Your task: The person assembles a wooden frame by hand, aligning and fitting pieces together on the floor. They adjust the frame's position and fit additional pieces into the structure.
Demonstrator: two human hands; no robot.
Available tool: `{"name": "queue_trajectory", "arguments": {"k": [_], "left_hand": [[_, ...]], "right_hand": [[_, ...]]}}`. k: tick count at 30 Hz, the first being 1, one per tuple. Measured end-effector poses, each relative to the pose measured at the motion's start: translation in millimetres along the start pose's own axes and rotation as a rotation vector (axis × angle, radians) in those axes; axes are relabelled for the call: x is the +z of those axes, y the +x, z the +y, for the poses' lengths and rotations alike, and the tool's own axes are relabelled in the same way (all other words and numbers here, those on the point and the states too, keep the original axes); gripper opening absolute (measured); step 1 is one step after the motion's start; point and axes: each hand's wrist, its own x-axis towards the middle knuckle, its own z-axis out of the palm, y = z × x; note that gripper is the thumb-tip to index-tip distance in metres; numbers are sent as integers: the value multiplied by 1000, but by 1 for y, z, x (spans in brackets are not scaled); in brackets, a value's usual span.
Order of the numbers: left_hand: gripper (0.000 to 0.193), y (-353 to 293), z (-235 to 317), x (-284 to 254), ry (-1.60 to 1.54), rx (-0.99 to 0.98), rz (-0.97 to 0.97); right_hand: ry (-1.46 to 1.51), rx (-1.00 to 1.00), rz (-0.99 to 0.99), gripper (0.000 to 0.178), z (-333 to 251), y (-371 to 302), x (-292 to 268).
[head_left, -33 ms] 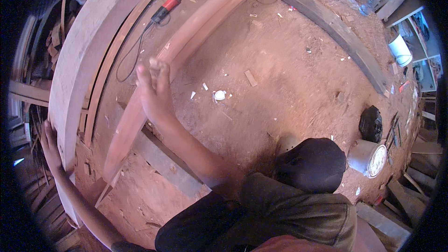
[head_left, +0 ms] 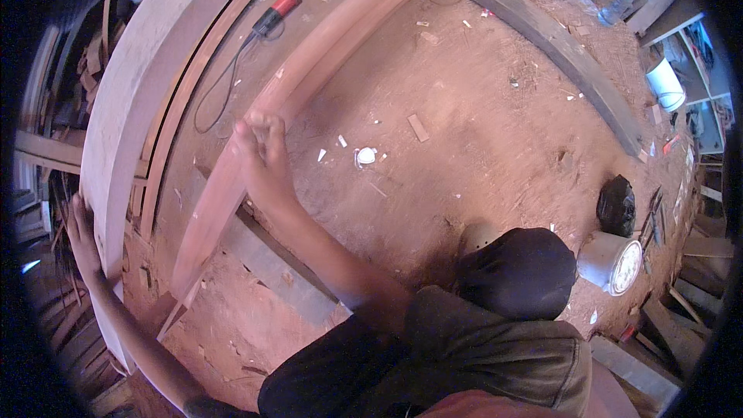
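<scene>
Right hand [head_left: 267, 174] moved nearer | fingers [head_left: 271, 125] — half-curled | touching reddish beam [head_left: 313, 73]

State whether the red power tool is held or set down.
Set down: the red power tool lies on the ground, well apart from the left hand and the right hand.

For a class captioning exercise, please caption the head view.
Left hand against pale timber, right hand on reddish beam, power tool on the ground.
</scene>
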Motion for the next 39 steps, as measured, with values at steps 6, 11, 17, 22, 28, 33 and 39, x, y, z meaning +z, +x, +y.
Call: {"name": "queue_trajectory", "arguments": {"k": [6, 11, 17, 22, 28, 33, 39], "left_hand": [[65, 50, 13, 22, -176, -80, -79], [72, 77, 10, 27, -326, -162, -166], [73, 106, -22, 42, -322, -107, -182], [61, 111, -52, 48, -170, 10, -193], [64, 104, -25, 44, 27, 97, -119], [56, 100, -8, 50, -238, -125, -130], [55, 113, -57, 47, 54, 66, -159]], "right_hand": [[-284, 430, -164, 33, 97, -64, -91], [-296, 450, -279, 34, 104, -62, -108], [-395, 352, -152, 30, 93, -8, -126], [-550, 386, -48, 31, 88, 6, -162], [-452, 440, -67, 30, 87, 0, -154], [-449, 496, -113, 31, 93, -13, -148], [-496, 637, -117, 58, 113, -14, -165]]}}
